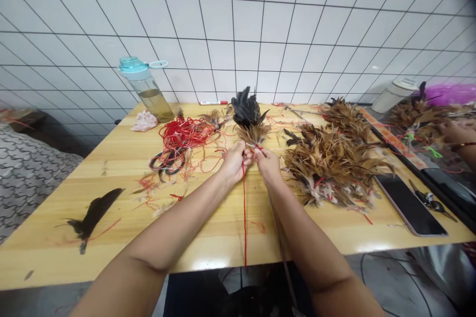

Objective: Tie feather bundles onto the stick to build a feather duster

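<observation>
Both hands meet at the base of a feather bundle (pixel 248 114), black at the top and brown below, near the middle of the table. My left hand (pixel 235 161) is closed in a pinch around red string (pixel 244 213), whose tail hangs down past the table's front edge. My right hand (pixel 267 163) also pinches at the bundle's base, thumb against fingers, where red string crosses; the exact grip is partly hidden. A tangle of red string (pixel 186 133) lies to the left, with black-handled scissors (pixel 169 161) partly under it.
On the right lies a heap of brown feather bundles (pixel 330 163), beside a phone (pixel 411 205) and keys (pixel 433 203). A bottle (pixel 152 94) and a marker (pixel 213 103) stand and lie near the tiled wall. A black feather (pixel 94 215) rests at left. Another person's hand (pixel 459 131) is at far right.
</observation>
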A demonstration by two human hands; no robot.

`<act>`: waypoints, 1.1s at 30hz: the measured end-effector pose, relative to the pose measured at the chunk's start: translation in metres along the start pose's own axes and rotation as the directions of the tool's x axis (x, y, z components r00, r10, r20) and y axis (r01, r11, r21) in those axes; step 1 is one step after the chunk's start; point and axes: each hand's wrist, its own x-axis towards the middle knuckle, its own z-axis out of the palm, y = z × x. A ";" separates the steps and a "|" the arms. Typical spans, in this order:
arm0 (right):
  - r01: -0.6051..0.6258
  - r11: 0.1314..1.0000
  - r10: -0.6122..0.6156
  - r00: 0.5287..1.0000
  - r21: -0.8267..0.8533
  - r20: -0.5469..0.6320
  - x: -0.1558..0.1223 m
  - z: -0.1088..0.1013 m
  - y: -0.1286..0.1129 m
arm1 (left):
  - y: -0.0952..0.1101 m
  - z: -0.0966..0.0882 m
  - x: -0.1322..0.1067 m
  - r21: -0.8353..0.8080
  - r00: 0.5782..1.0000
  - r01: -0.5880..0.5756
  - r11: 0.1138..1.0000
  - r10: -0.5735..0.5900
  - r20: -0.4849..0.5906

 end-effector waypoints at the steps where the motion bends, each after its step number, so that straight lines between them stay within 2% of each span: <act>1: 0.051 0.995 -0.053 0.998 -0.090 -0.026 -0.003 -0.001 -0.004 | 0.001 0.000 0.000 0.005 1.000 0.021 1.000 -0.021 0.016; 4: 0.152 0.918 -0.181 0.983 -0.367 -0.045 -0.013 -0.003 -0.015 | 0.003 -0.001 -0.003 0.070 0.997 0.033 0.997 -0.038 0.072; 7: 0.193 0.835 -0.243 0.970 -0.516 -0.031 -0.019 -0.003 -0.023 | 0.001 -0.002 -0.005 0.134 0.994 0.005 0.991 -0.019 0.105; 10: 0.205 0.813 -0.256 0.967 -0.545 -0.017 -0.021 -0.002 -0.025 | -0.001 -0.004 -0.003 0.140 0.995 0.023 0.990 -0.036 0.091; 14: 0.232 0.827 -0.283 0.959 -0.512 -0.022 -0.023 0.000 -0.023 | -0.001 -0.004 -0.001 0.127 0.995 0.065 0.990 -0.075 0.069; 20: 0.250 0.830 -0.298 0.954 -0.498 -0.018 -0.025 0.002 -0.022 | 0.000 -0.003 -0.002 0.198 0.999 0.020 0.980 -0.028 0.039; 23: 0.192 0.880 -0.217 0.976 -0.434 -0.009 -0.025 0.003 -0.020 | -0.001 -0.006 -0.001 0.178 0.999 0.025 0.984 -0.029 0.022; 27: -0.001 0.986 0.015 0.996 -0.166 0.083 -0.024 -0.003 -0.018 | 0.002 -0.012 0.002 0.137 0.991 0.108 0.985 -0.118 0.062; 30: -0.217 0.974 0.194 0.945 0.060 0.264 -0.025 -0.013 -0.024 | 0.007 -0.016 0.004 0.106 0.983 0.157 0.982 -0.166 0.075; 33: -0.338 0.927 0.250 0.879 0.162 0.407 -0.026 -0.024 -0.032 | 0.010 -0.019 0.006 0.101 0.980 0.173 0.980 -0.181 0.078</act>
